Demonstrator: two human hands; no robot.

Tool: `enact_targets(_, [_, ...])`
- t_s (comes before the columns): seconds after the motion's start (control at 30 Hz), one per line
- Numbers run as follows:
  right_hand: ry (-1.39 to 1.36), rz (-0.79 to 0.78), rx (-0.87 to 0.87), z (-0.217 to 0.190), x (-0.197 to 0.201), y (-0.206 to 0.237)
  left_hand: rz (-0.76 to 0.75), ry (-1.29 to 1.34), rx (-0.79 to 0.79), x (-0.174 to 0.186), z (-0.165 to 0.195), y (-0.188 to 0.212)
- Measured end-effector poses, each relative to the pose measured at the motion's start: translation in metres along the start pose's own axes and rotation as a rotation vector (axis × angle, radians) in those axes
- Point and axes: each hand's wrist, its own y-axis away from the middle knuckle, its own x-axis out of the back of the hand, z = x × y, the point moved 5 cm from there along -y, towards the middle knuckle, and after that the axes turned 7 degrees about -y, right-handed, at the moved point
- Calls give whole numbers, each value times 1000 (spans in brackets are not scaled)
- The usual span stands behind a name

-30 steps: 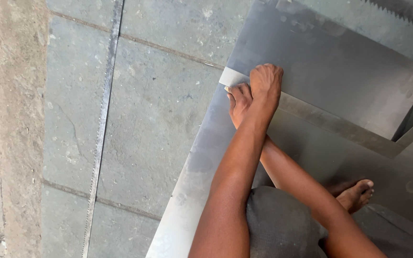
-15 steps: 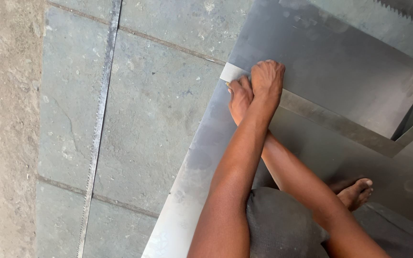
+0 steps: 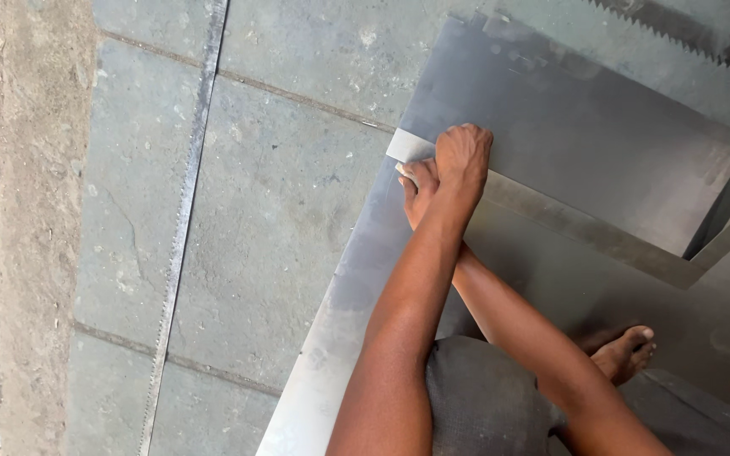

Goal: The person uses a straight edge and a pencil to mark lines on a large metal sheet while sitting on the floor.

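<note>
Biggest thing first: the stone floor [image 3: 280, 219] fills everything out to the left of our hands, grey slabs with thin joints, and it looks the same as a second ago. Over it lies the big metal sheet [image 3: 356, 295], running from under our arms up past the hands, and a darker sheet [image 3: 585, 135] sits on top just beyond and to the right of the hands. None of the sheets has shifted since the earlier frames.

A folded metal strip [image 3: 585, 232] runs off to the right from under the hands, along the near edge of the darker sheet. Its pale end pokes out just left of the knuckles.

Now the hands. Our left hand [image 3: 463, 160] is balled up and pressing down on the end of that strip, with the right hand [image 3: 418, 192] tucked right under it, touching, both stacked together on the same spot. Whether the fingers actually wrap the strip we can't tell, they're hidden. Compared with half a second ago the hands sit on the same corner, barely moved at all.

Well off to the left lies a long saw blade [image 3: 183, 228] on the floor. Below and right of the hands, our bare foot [image 3: 627, 355] rests on the sheet, same place as before.
</note>
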Motion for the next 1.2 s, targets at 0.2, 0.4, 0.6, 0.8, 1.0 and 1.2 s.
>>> enact_targets(0.2, [30, 3, 43, -6, 5, -1, -23, -2, 2, 3, 0, 0])
enact_targets(0.4, [114, -209, -124, -3, -4, -16, -15, 43, 7, 11, -2, 8])
enact_targets(0.6, [-90, -1131, -301, 7, 9, 109, 22, 83, -17, 24, -6, 4])
enact_targets(0.8, [10, -973, -226, 72, 82, 103, -25, 6, -21, 37, -2, 19])
enact_targets(1.0, [823, -811, -364, 91, 312, 2, 119, -16, -265, 23, -15, 21])
enact_targets(1.2, [428, -178, -9, 71, 453, -8, 196, 321, -265, -22, -65, 104])
